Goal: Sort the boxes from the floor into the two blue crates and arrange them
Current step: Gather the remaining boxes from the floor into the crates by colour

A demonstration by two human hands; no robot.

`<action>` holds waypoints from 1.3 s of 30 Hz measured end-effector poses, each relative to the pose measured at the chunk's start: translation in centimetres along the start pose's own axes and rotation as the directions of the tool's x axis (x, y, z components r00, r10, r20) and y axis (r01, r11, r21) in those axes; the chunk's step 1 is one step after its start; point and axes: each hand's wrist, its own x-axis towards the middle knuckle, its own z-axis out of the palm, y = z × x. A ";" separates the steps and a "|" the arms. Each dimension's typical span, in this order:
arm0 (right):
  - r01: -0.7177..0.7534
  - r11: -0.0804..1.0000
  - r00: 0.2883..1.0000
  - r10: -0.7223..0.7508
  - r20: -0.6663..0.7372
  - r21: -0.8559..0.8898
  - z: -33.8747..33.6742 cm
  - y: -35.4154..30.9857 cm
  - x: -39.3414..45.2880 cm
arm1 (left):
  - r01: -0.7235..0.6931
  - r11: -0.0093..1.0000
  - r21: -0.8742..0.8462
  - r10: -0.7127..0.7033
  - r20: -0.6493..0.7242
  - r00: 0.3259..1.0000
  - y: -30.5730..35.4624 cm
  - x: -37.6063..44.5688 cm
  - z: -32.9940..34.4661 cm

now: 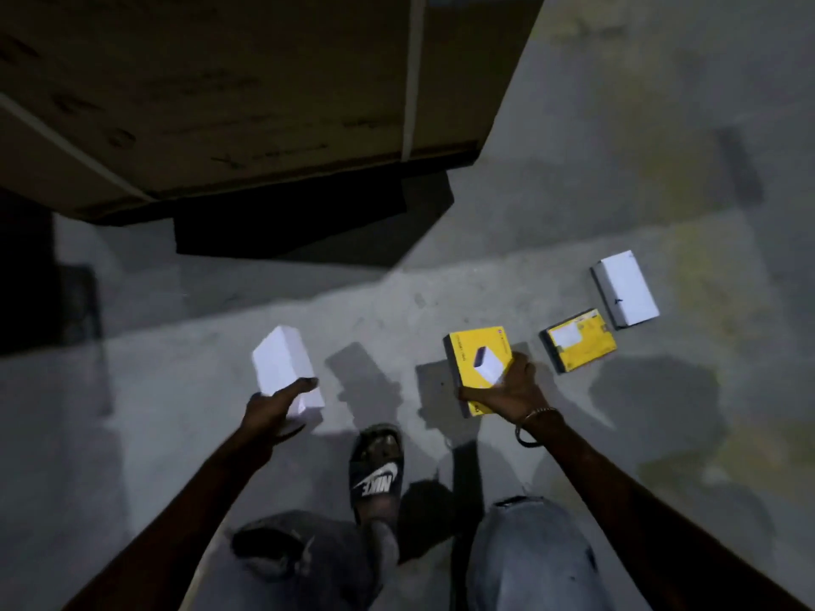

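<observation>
At the left of the view the person's left hand (pixel 275 405) grips a plain white box (pixel 287 376) from below, thumb laid along its near edge and the other fingers hidden under it, so the box is held up off the floor (pixel 176 390). Just right of it, near the middle of the view, a foot in a black slide sandal (pixel 375 471) is planted on the concrete, with both knees bent below. Next to the right, the right hand (pixel 514 392) holds a yellow box (pixel 478 369) printed with a white device; its fingers curl round the near right corner, and a bracelet (pixel 531 423) sits at the wrist. This box also appears lifted clear, its shadow lying on the floor behind it. Further right, a second yellow box (pixel 580 340) lies flat on the floor, and just beyond it, almost touching, a second white box (pixel 626 288) lies flat as well. A large brown carton (pixel 229 94) stands at the upper left. No blue crates are in view. The step in hand looks like the pick-up: one box of each kind is in hand. The next move likely calls for turning toward the crates, wherever they are, dropping white and yellow apart, then returning for the pair on the floor.
</observation>
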 end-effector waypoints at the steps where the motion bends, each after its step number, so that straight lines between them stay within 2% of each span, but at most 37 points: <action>1: 0.023 0.998 0.998 -0.026 0.051 0.066 -1.5 -1.5 -2.9 | -0.027 1.000 -0.003 0.027 0.020 0.999 1.0 -4.0 -0.8; 3: -0.002 0.968 0.983 -0.045 0.180 0.250 -4.1 -4.7 -9.4 | -0.092 0.995 -0.031 0.095 0.084 0.992 2.2 -11.3 -2.7; 5: -0.020 0.945 0.952 -0.082 0.294 0.327 -7.2 -8.7 -18.1 | -0.120 0.988 -0.095 0.128 0.088 0.988 3.5 -19.7 -5.0; 9: -0.028 0.886 0.929 -0.147 0.339 0.462 -11.6 -13.6 -34.8 | -0.168 0.930 -0.327 0.195 0.050 0.980 4.0 -36.0 -9.2; 13: 0.052 0.879 0.899 -0.248 0.360 0.474 -14.3 -16.4 -48.8 | -0.179 0.892 -0.415 0.181 -0.034 0.983 3.2 -50.3 -14.8; 17: 0.174 0.861 0.872 -0.360 0.331 0.479 -15.5 -19.3 -58.6 | -0.202 0.858 -0.472 0.148 -0.150 0.978 0.4 -59.3 -22.2; 20: 0.240 0.846 0.827 -0.435 0.356 0.476 -14.5 -22.5 -63.4 | -0.273 0.784 -0.558 0.173 -0.227 0.958 -1.6 -62.8 -27.6; 22: 0.284 0.834 0.788 -0.484 0.381 0.473 -13.1 -25.4 -65.9 | -0.310 0.698 -0.645 0.180 -0.260 0.949 -2.4 -64.1 -31.4; 29: 0.435 0.788 0.676 -0.606 0.420 0.437 -6.2 -37.1 -74.8 | -0.437 0.481 -0.760 0.194 -0.394 0.899 -4.7 -66.5 -43.5; 31: 0.460 0.766 0.625 -0.639 0.449 0.450 -4.1 -40.0 -77.0 | -0.462 0.452 -0.763 0.187 -0.425 0.886 -5.0 -66.3 -46.5; 33: 0.479 0.761 0.598 -0.648 0.473 0.437 -2.2 -42.2 -79.1 | -0.489 0.457 -0.743 0.163 -0.471 0.867 -5.9 -65.6 -49.2; 39: 0.498 0.749 0.534 -0.662 0.525 0.437 3.0 -48.7 -83.3 | -0.531 0.370 -0.763 0.109 -0.532 0.840 -5.6 -66.4 -56.2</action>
